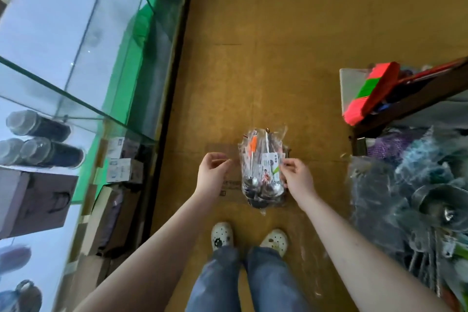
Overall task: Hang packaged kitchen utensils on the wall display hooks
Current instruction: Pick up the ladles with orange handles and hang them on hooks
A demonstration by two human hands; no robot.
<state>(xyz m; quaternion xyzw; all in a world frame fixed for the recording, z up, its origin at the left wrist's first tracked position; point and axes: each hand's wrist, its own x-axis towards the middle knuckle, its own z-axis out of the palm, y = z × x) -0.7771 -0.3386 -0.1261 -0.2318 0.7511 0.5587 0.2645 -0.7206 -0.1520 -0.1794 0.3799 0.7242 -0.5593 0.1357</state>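
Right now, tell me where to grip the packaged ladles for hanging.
Probably the narrow handle end of the packaged ladles, farthest from you, coming from the left with the left hand. The heavy bowls sit at the near end, and the right hand pinches the right edge.

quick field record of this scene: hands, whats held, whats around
right hand: right hand pinches the packaged ladles at the label side
left hand: left hand has curled fingers beside the bundle; grip unclear
floor: cardboard-covered floor
person's left: glass display case
person's right: pile of bagged utensils
hooks: not in view
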